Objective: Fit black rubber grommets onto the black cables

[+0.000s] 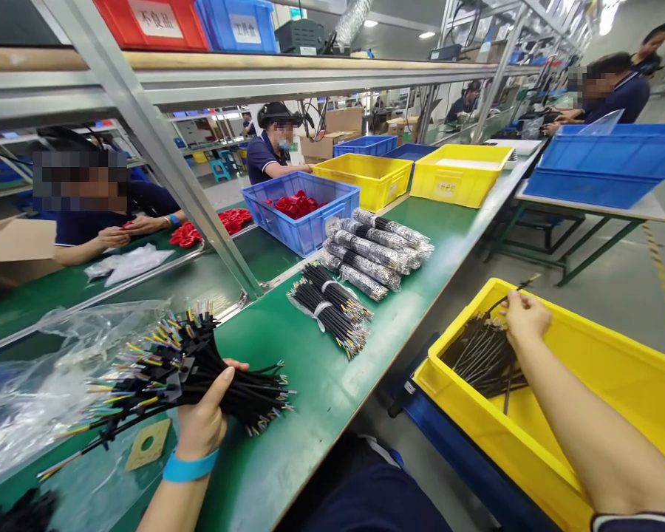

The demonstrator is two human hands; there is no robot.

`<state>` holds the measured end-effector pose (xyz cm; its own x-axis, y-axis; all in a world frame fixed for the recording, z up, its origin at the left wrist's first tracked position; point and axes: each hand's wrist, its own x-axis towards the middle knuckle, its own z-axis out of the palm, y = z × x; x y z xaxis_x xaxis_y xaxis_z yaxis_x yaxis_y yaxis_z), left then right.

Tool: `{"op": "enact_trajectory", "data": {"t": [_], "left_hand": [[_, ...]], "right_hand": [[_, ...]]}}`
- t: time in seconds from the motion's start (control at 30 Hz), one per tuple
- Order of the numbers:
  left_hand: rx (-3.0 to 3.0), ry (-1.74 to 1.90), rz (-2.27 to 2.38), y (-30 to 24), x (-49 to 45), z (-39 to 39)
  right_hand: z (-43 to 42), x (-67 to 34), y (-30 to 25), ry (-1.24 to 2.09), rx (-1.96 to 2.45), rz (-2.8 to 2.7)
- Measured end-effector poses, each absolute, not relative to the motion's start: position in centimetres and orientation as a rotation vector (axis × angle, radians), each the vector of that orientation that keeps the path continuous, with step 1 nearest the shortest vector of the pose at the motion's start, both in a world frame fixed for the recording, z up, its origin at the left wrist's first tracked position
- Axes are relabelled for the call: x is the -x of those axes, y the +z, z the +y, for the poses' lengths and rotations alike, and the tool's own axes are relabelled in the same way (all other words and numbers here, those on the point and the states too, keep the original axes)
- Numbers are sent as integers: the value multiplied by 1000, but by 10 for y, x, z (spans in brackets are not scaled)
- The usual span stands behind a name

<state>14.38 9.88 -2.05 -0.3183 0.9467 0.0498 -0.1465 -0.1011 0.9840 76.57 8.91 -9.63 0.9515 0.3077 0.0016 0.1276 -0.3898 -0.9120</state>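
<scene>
My left hand (202,417) is wrapped round a thick bundle of black cables (199,369) above the green bench (310,414). Coloured stripped wire ends stick out at both ends of the bundle. Over at the right, my right hand (525,316) pinches a single black cable (499,301) at the rim of a yellow bin (598,347). Below it in the bin lies a heap of loose black cables (476,355). Two tied cable bundles (332,307) rest on the bench, beside a stack of plastic-wrapped bundles (374,247).
A clear plastic bag (49,384) and a yellow plate with a hole (148,445) lie near my left forearm. Farther back stand a blue bin (310,236) of red parts and yellow bins (459,177). A metal post (160,140) rises at left. Co-workers sit across the bench.
</scene>
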Motion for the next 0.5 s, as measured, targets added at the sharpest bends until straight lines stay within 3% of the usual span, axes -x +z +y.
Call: {"op": "enact_trajectory", "data": {"t": [0.13, 0.37, 0.5], "left_hand": [[-984, 1576, 1273, -18, -144, 99], [-1007, 1561, 1270, -24, -144, 99], [-1072, 1538, 1297, -21, -150, 93]], "right_hand": [[65, -772, -72, 137, 1878, -283], [28, -730, -88, 437, 2053, -414], [12, -714, -63, 312, 2170, -486]]}}
